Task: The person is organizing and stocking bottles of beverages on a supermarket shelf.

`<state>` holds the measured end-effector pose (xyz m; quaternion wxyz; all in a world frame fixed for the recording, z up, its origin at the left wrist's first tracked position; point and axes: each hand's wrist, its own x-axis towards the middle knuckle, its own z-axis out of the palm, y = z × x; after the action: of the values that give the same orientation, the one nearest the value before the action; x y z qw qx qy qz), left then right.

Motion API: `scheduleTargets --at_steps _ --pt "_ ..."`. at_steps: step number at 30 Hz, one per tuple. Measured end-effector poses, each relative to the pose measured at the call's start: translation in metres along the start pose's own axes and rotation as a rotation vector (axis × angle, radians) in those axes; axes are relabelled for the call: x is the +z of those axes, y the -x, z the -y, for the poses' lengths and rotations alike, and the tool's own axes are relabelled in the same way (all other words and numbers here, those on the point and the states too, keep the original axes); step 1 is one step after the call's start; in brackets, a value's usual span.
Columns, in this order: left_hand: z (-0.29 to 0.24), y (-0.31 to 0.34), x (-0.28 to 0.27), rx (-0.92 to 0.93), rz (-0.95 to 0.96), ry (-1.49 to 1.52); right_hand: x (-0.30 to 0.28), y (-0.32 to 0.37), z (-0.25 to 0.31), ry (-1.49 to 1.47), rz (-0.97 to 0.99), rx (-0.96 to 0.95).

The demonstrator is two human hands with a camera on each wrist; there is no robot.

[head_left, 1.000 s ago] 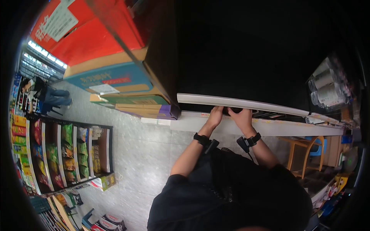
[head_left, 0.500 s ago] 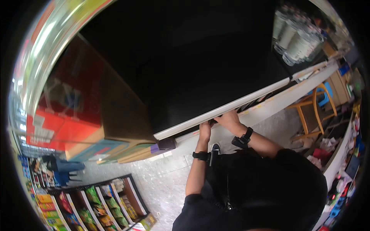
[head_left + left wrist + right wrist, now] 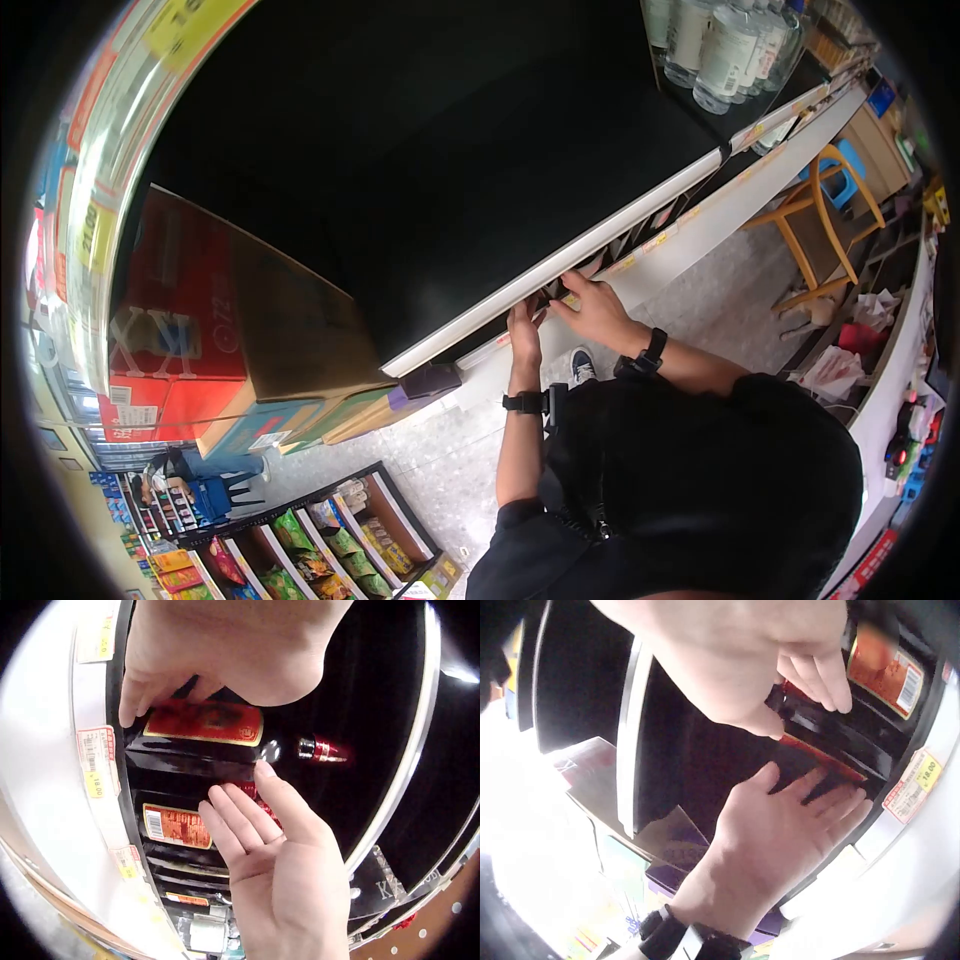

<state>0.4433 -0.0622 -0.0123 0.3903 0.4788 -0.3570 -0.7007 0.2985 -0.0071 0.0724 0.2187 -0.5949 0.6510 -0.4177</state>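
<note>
In the head view, my left hand (image 3: pixel 525 337) and right hand (image 3: pixel 600 315) reach under a white shelf edge. A dark bottle with a red, gold-edged label (image 3: pixel 202 724) and a red cap lies between them in the left wrist view. My left hand (image 3: pixel 225 649) has its fingers at the label's side. The right hand (image 3: pixel 289 874) stretches its fingers toward a neighbouring bottle with a barcode label (image 3: pixel 176 825), its thumb near the first bottle's shoulder. In the right wrist view, the left hand (image 3: pixel 780 825) lies extended, palm up; the right hand (image 3: pixel 757 667) is above it.
Stacked boxes (image 3: pixel 290 330) stand left of the shelf, with a snack rack (image 3: pixel 320 540) below. Clear bottles (image 3: pixel 725 55) stand at upper right, near a wooden chair (image 3: pixel 820 235). Price tags (image 3: pixel 97 761) line the lower shelf edge. A shoe (image 3: pixel 582 366) shows on the floor.
The head view has swung, so the shelf edge now slants and the boxes sit lower. Both hands remain at the gap; the right hand's fingers and thumb show more spread than before.
</note>
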Motion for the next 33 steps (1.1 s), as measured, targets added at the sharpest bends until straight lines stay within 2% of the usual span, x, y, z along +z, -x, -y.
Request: scheduleTargets --at_steps 2,4,6,7,10,13,17,22,27,28,33 --pt "0.000 0.017 0.013 0.070 -0.136 -0.038 -0.014 0.008 -0.004 -0.057 -0.047 -0.038" --pt "0.007 0.028 0.016 0.099 -0.161 -0.062 -0.040 0.015 -0.006 -0.146 0.194 0.116" --pt "0.020 0.040 0.024 0.089 -0.251 -0.151 -0.051 0.026 -0.029 -0.216 0.194 0.183" --pt "0.024 0.046 0.033 0.085 -0.222 -0.166 -0.061 0.033 -0.039 -0.289 0.214 0.244" --pt "0.036 0.058 0.057 0.017 -0.195 -0.244 -0.093 0.055 -0.061 -0.346 0.105 0.289" --pt "0.054 0.066 0.075 -0.135 -0.117 -0.357 -0.132 0.079 -0.081 -0.368 0.035 0.357" --pt "0.084 0.082 0.102 -0.234 -0.100 -0.464 -0.173 0.116 -0.122 -0.464 -0.083 0.368" --pt "0.115 0.101 0.166 -0.286 -0.040 -0.520 -0.227 0.159 -0.159 -0.379 -0.124 0.477" --pt "0.129 0.111 0.234 -0.292 0.206 -0.603 -0.265 0.191 -0.188 -0.419 -0.271 0.585" --pt "0.128 0.110 0.242 -0.283 0.254 -0.634 -0.271 0.194 -0.190 -0.416 -0.294 0.639" --pt "0.124 0.096 0.259 -0.261 0.261 -0.637 -0.279 0.200 -0.207 -0.437 -0.355 0.698"
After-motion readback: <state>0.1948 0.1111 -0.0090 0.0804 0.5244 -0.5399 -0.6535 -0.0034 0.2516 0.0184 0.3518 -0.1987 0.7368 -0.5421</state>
